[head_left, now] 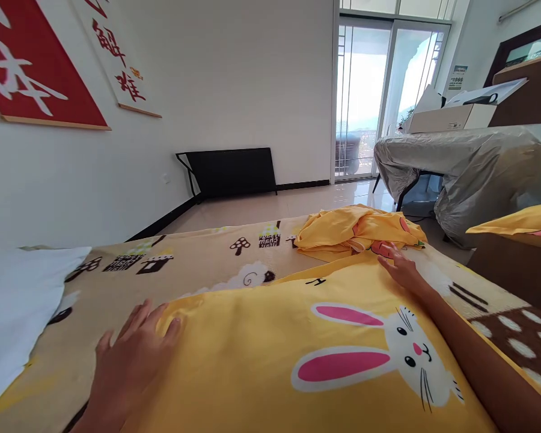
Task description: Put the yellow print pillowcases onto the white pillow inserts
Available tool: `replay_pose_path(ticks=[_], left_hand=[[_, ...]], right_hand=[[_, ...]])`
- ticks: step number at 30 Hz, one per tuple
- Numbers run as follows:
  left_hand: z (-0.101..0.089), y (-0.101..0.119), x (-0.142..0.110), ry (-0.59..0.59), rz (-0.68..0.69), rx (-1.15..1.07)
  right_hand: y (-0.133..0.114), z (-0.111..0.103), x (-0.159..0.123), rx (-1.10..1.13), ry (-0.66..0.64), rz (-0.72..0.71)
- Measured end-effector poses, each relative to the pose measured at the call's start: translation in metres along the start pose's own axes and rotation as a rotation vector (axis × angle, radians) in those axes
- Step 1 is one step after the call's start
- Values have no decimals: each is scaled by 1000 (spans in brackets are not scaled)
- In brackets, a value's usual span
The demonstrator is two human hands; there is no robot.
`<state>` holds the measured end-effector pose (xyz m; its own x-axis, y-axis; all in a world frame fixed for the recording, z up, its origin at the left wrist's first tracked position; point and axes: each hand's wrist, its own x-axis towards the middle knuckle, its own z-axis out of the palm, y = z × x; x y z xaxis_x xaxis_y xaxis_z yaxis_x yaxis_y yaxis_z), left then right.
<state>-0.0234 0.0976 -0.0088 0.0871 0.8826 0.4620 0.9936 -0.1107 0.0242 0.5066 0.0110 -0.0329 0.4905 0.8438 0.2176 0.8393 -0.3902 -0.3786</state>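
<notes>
One white sheet [20, 313] lies at the far left on the patterned cover [198, 264], apart from the left hand [135, 355]. That hand is palm down with fingers parted, its thumb side against the left end of the yellow rabbit-print fabric [252, 343]; no firm grip is evident. The fabric lies on the cover directly in front of the person, spread between both forearms, the rabbit's ears pointing left and its head to the right. Its surface is largely smooth, with shallow creases near the left hand. Assessed handling: light, soft and limp, a little slippery on its smooth face, not fragile, prone to wrinkling if pushed from one side only. Whether it contains any filling cannot be determined. Recommended hold: the far left and far right corners, pinched between thumb and fingers and kept evenly taut. Beyond the fabric's far right part sits a crumpled yellow bundle [338, 231], loosely heaped. The right hand [400, 269] reaches to where the two meet, fingers extended and fingertips in contact with cloth; no closed grasp is seen. At the extreme right, another yellow cloth corner [518, 221] enters view, well apart from the left hand
</notes>
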Motion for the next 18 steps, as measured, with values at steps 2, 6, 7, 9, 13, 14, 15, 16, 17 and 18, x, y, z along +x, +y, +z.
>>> replay_pose_path(ticks=[2,6,7,9,13,14,15,16,17,18], left_hand=[[-29,33,-13,31,128,-100],[-60,100,-60,50,569,-307],[-61,115,-73,44,648,-323],[-59,137,-91,-3,779,-328],[-46,151,-98,-131,866,-264],[-43,149,-96,-137,856,-243],[-40,146,-95,-132,846,-225],[-37,141,-93,-124,838,-209],[-33,136,-93,-113,837,-198],[-29,130,-94,-99,838,-191]], right_hand=[[-29,-26,-25,100,13,-157],[-92,-59,-108,202,-118,-661],[-105,-59,-128,188,-155,-758],[-122,-50,-156,184,-239,-873],[-130,-25,-166,172,-351,-859],[-129,-22,-163,165,-361,-850],[-128,-20,-162,160,-361,-846],[-126,-19,-160,157,-353,-849],[-125,-19,-160,154,-337,-852],[-123,-19,-161,152,-314,-853]])
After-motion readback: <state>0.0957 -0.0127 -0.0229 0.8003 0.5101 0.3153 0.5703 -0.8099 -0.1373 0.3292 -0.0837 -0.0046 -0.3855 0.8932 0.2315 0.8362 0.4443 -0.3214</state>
